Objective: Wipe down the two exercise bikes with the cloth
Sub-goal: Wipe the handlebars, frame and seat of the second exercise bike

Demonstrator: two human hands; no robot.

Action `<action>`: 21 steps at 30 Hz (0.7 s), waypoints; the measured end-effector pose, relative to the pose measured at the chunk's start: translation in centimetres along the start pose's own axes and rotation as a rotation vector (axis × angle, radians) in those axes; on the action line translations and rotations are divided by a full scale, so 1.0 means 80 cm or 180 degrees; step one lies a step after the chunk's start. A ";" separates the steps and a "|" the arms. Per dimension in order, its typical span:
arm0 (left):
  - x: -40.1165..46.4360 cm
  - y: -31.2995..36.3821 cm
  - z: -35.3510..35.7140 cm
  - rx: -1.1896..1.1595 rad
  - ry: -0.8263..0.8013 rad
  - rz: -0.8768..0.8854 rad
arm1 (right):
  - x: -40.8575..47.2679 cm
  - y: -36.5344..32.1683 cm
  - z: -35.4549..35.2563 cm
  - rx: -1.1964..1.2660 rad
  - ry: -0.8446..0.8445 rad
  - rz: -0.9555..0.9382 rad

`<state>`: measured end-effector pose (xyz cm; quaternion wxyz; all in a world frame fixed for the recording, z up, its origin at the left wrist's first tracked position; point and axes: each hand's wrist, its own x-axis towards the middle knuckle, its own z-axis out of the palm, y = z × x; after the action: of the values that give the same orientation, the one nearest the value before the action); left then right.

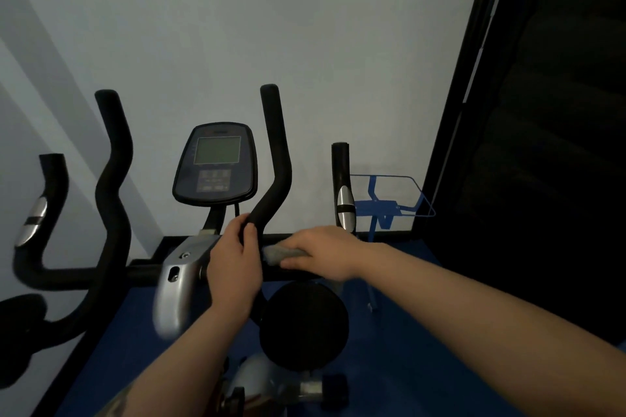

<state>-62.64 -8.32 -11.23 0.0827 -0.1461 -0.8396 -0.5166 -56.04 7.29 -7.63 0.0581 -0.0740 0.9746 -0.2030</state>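
Wiping the handlebar crossbar [298,276] of the exercise bike [213,159] with the grey cloth [276,252], right hand [321,250] fingers curled over it; left hand [237,264] gripping the upright handle's base [252,223]. Next, probably: sliding outward toward the silver pulse sensor [345,211].

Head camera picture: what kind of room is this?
Probably a small gym or workout room. A black exercise bike handlebar rises beside a dark oval console with a grey screen, blue flooring lies beneath, and the right hand presses a grey cloth on the bar.
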 end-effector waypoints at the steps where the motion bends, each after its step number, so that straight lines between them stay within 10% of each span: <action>1: 0.000 0.000 0.000 -0.0003 0.0005 0.0002 | -0.009 0.005 -0.002 0.0087 0.0012 -0.0090; 4: -0.001 0.001 0.000 0.0027 0.0047 -0.0016 | -0.042 0.023 -0.012 0.0540 0.0578 -0.0232; 9: 0.009 0.012 0.004 0.1023 -0.0393 0.0033 | -0.052 0.037 -0.003 0.1285 0.3356 0.0649; 21: 0.017 0.001 0.004 0.1070 -0.0343 -0.0005 | 0.030 0.036 0.000 0.1799 0.3234 0.1684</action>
<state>-63.90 -7.80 -10.86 0.0603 -0.1570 -0.9175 -0.3605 -58.76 9.51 -9.02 -0.3458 0.2928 0.7748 -0.4408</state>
